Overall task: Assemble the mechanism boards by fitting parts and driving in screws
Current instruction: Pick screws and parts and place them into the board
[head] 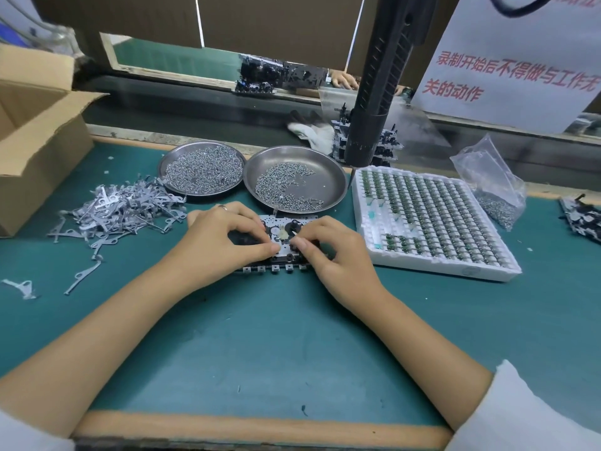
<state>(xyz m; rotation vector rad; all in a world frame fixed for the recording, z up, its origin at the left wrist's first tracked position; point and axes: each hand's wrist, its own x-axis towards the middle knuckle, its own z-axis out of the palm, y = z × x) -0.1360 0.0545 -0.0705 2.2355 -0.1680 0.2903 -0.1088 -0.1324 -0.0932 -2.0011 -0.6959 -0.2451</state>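
Note:
A mechanism board (282,222), a metal plate with black plastic parts and a row of square keys along its near edge, lies on the green mat in the middle. My left hand (224,237) rests on its left half with fingers curled, thumb and forefinger pinching at the board's centre. My right hand (328,247) covers the right half, its fingertips pinching a small part on the board. Two steel dishes of screws, one on the left (202,167) and one on the right (294,179), stand just behind. An electric screwdriver (374,92) hangs above the right dish.
A heap of grey metal levers (120,209) lies to the left, beside an open cardboard box (35,131). A white foam tray of small green parts (429,219) sits on the right, with a bag of screws (494,193) behind it. More boards (582,216) lie at the far right.

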